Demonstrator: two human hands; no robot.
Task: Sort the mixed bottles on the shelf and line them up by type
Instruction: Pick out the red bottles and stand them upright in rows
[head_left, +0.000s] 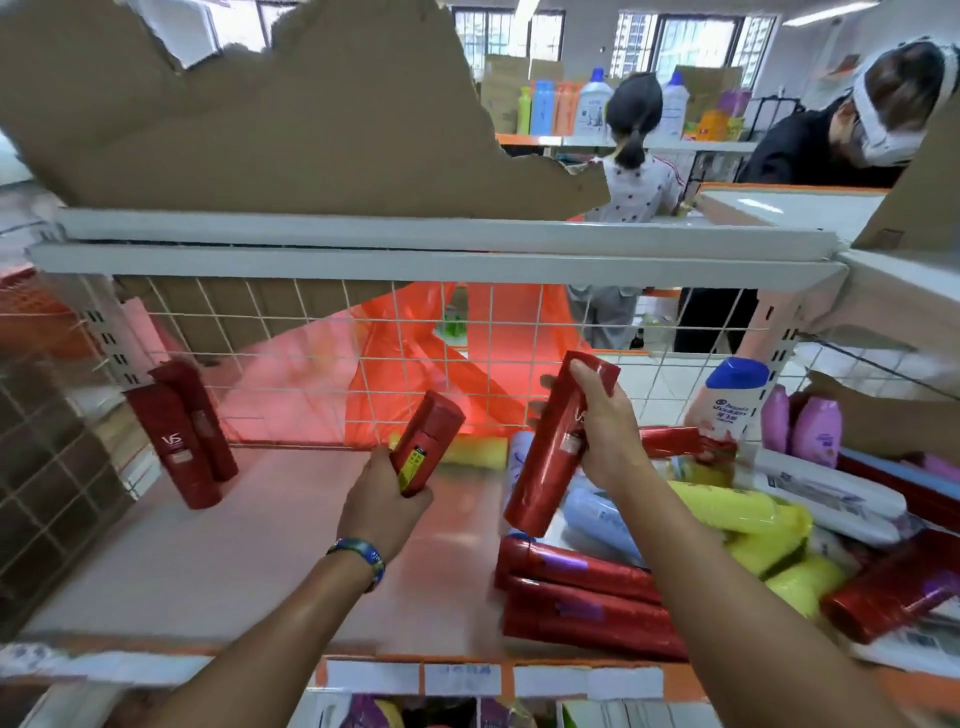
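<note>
Beyond the torn cardboard sheet (291, 119), tall barred windows (685, 47) line a white back wall, with ceiling strip lights (826, 13) above them.

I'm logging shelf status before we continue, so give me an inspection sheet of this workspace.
Surface: white shelf, left half mostly bare, wire mesh back panel.
Job's things: two red VS bottles standing at the left rear; red bottles lying flat front right.
Clutter: mixed pile at right, with yellow bottles, a white blue-capped Head & Shoulders bottle and pink bottles.
Hands: left hand holds a red bottle; right hand holds a taller red bottle.
Cables: nothing seen.
Surroundings: torn cardboard above; two people behind the shelf.
</note>
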